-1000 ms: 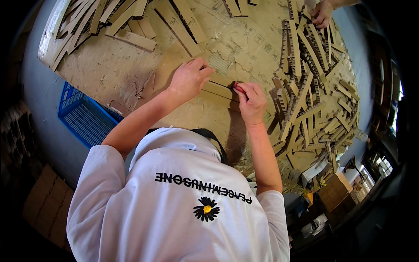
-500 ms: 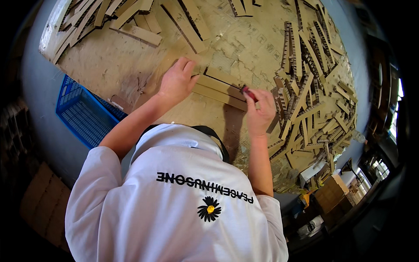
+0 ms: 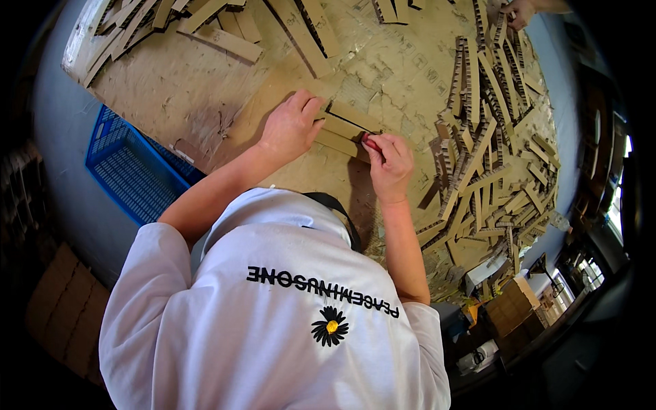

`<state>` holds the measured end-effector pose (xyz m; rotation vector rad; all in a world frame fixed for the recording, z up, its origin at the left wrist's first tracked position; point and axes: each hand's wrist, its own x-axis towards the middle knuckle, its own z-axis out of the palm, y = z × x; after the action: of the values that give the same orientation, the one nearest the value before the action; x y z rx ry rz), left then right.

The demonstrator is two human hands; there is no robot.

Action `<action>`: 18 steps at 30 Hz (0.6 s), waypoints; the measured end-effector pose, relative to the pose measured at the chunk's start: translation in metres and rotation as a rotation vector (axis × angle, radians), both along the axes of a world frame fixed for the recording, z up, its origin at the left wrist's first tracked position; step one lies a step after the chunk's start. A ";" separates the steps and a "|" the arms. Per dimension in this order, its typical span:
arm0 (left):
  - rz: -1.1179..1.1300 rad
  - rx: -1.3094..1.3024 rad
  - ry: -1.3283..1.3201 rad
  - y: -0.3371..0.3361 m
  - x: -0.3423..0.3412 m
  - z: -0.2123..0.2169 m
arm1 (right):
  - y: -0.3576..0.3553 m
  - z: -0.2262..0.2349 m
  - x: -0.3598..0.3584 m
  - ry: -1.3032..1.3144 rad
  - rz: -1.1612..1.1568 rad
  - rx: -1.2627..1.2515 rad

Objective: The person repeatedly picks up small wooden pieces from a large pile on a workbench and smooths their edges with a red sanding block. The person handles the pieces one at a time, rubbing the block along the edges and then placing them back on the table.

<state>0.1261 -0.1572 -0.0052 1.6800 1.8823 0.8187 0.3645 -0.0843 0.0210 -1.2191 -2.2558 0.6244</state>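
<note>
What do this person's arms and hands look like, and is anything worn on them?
Both forearms are bare, with no gloves, watch or rings that I can make out on the left hand or right hand. Short white sleeves of a loose T-shirt cover the upper arms; the shirt carries black lettering and a small daisy print.

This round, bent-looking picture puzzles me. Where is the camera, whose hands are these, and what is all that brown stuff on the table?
No machine is at work here. A person wears a wide fisheye camera on the head, looking down, so straight edges curve near the rim. The white shirt below is the person's own. The left hand presses flat on a long cardboard strip lying on the worn cardboard-covered table. The right hand grips a small red-handled tool against that strip; its exact kind is too hidden to tell. A heap of similar cut strips lies to the right, and a blue plastic crate sits beside the table. Another person's hand shows at the top.
</note>
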 end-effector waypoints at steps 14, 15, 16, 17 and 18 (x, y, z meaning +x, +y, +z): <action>-0.019 -0.006 -0.025 0.000 -0.003 0.001 | -0.002 -0.005 0.004 0.010 -0.021 -0.104; -0.020 -0.004 -0.026 -0.001 -0.003 0.001 | -0.002 -0.005 0.004 0.006 -0.023 -0.103; -0.021 -0.002 -0.027 -0.001 -0.003 0.001 | -0.002 -0.005 0.004 0.004 -0.022 -0.103; -0.022 0.000 -0.024 -0.002 -0.003 0.000 | -0.002 -0.005 0.004 0.001 -0.022 -0.103; -0.022 0.002 -0.022 -0.003 -0.003 0.000 | -0.002 -0.005 0.004 -0.001 -0.021 -0.103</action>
<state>0.1228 -0.1600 -0.0055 1.6832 1.8461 0.8266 0.3689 -0.0865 0.0157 -1.2902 -2.2327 0.7405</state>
